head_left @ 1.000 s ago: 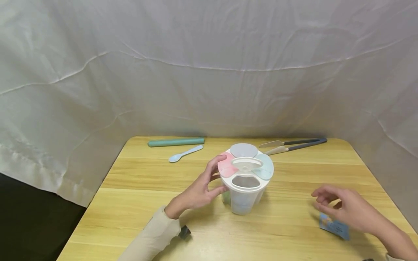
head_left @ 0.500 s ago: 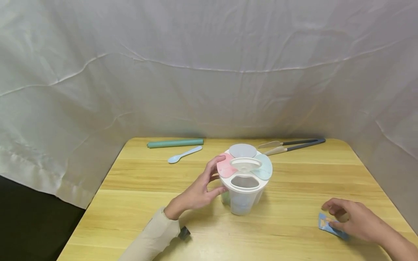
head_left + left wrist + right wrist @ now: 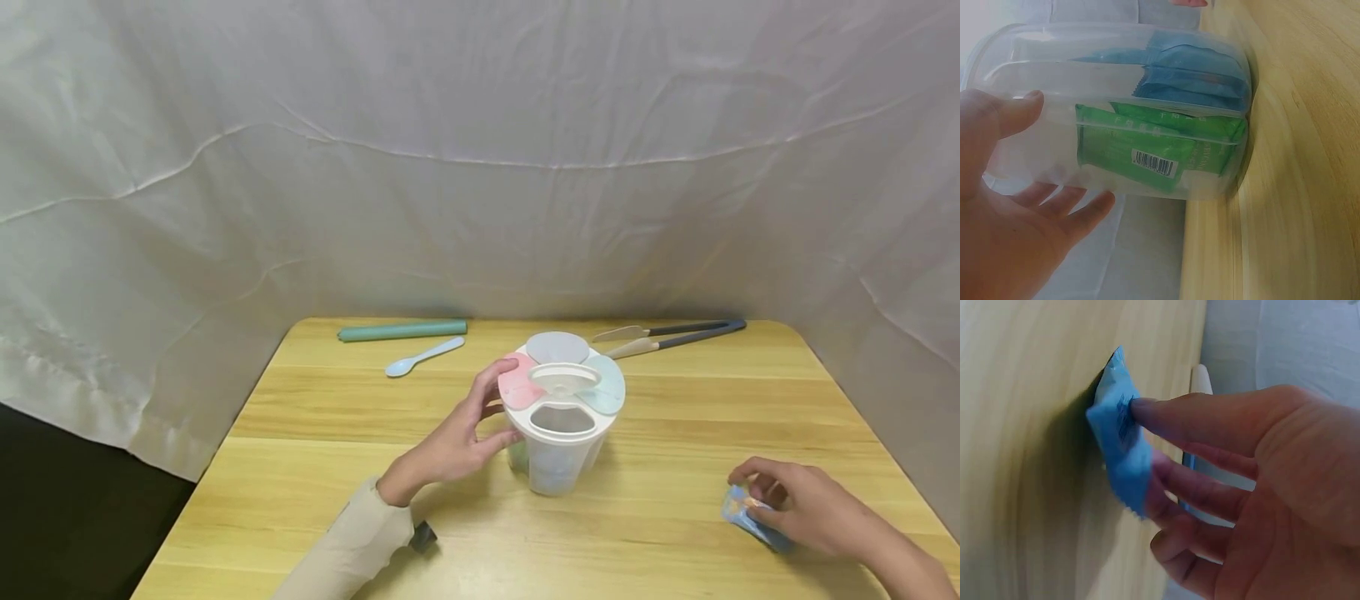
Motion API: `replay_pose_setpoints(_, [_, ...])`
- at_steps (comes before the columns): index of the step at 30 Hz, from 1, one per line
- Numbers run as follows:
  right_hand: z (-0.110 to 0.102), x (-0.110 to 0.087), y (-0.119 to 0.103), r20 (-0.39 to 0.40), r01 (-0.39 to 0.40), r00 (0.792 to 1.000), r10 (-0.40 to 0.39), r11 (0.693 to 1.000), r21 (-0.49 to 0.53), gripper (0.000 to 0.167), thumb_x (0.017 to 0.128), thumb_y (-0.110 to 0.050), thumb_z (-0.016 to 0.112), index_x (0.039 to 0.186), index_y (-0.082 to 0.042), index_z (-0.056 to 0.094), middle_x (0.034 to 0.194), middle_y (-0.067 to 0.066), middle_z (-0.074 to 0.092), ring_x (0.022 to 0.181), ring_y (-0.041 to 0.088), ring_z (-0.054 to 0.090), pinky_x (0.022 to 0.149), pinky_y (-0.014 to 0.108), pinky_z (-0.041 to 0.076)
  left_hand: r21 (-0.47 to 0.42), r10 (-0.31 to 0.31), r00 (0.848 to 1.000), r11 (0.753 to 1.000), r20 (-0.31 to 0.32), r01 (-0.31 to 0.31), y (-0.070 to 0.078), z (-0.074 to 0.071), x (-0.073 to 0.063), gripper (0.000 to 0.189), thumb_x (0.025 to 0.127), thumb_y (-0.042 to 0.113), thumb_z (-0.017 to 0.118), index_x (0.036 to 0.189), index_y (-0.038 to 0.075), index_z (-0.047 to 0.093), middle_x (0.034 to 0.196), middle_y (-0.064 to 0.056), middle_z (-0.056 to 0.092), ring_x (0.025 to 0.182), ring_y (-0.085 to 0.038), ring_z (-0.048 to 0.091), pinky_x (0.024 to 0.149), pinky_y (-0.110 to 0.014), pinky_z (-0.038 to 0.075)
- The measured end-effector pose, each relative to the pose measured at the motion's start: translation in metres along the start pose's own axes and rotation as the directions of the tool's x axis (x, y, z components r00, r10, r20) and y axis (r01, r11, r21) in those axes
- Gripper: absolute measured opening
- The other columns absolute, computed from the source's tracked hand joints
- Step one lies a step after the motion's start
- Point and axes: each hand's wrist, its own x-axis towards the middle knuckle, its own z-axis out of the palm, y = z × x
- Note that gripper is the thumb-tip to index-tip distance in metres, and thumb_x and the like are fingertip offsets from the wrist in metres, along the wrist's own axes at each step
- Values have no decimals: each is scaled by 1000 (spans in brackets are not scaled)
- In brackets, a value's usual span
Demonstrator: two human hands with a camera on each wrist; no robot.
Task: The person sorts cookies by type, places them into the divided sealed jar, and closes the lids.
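My left hand grips the side of a translucent divided snack container, thumb at the front and fingers around its pink lid flap. One white flap stands raised over an uncovered opening; the pink, grey and pale blue flaps lie down. Through the wall, the left wrist view shows green packets beside blue packets. At the right of the table, my right hand pinches a small blue packet between thumb and fingers, one end tilted up close over the wood.
A teal rolled item and a pale blue spoon lie at the back left. Tongs with beige tips lie behind the container. Grey cloth hangs along the table's far edge.
My right hand has come down onto the blue packet, taken hold of it and tilted it slightly to the left. The left hand and the container have stayed in place.
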Motion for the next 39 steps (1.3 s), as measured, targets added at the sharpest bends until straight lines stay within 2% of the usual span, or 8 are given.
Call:
replay_pose_setpoints(6, [2,7,-12,-126,130,984,-128,991,13,29,97,-5,80,125,-11,72,96,-14,72,83,-10,59,61,21,50,-1,-1,1000,1000,-4,1,-1,0,0,94,99,-5,73,170,21,17,178,-11,28,154,-38,50,127,-53,50])
replay_pose_setpoints(9, [3,12,-25,-238,189,954,-183,982,2,32,96,-3,81,124,-14,72,93,-20,72,84,-9,62,61,20,52,-1,-2,1000,1000,-1,2,-2,0,0,94,100,-5,73,171,22,17,180,-10,25,154,-38,49,127,-53,50])
replay_pose_setpoints(15, [-7,18,-75,-437,264,868,-234,964,9,42,91,0,85,125,-22,71,90,-20,71,82,-4,65,67,16,59,1,-10,1000,1000,2,10,-2,2,-3,96,99,-5,73,171,22,17,182,-8,21,155,-37,49,127,-51,50])
replay_pose_setpoints(22, [-34,20,-144,-599,409,733,-322,912,10,55,79,15,87,119,-20,73,101,-13,78,83,0,68,79,8,58,5,8,1000,1000,-5,-8,0,2,-1,94,99,-5,74,171,19,17,181,-11,22,153,-39,50,125,-52,51])
replay_pose_setpoints(26, [-44,29,-167,-672,529,622,-402,849,-18,56,72,22,86,117,-10,76,100,-8,79,83,0,69,82,8,58,4,2,1000,1000,-7,-2,0,0,-1,95,99,-6,74,171,20,18,182,-9,21,154,-38,50,126,-53,51])
replay_pose_setpoints(29, [-46,40,-177,-709,613,548,-443,790,-20,53,69,26,84,114,-3,76,97,-3,79,82,2,70,82,9,59,6,-3,1000,1000,-6,3,-1,-1,-1,95,99,-5,73,171,21,17,183,-7,18,155,-37,49,126,-54,50])
replay_pose_setpoints(32, [-45,49,-186,-723,651,522,-453,759,-5,51,69,26,83,112,0,76,95,-1,79,82,3,71,82,11,61,1,-12,1000,1000,-3,12,-1,-1,-1,94,100,-5,73,171,21,17,183,-6,18,156,-36,48,127,-54,49])
replay_pose_setpoints(39, [-34,63,-200,-731,682,501,-464,731,2,49,69,24,84,107,-5,77,93,0,78,82,3,71,83,11,62,-5,-20,1000,1000,-5,20,2,0,-2,93,100,-5,73,171,21,18,181,-7,22,155,-36,49,127,-52,49])
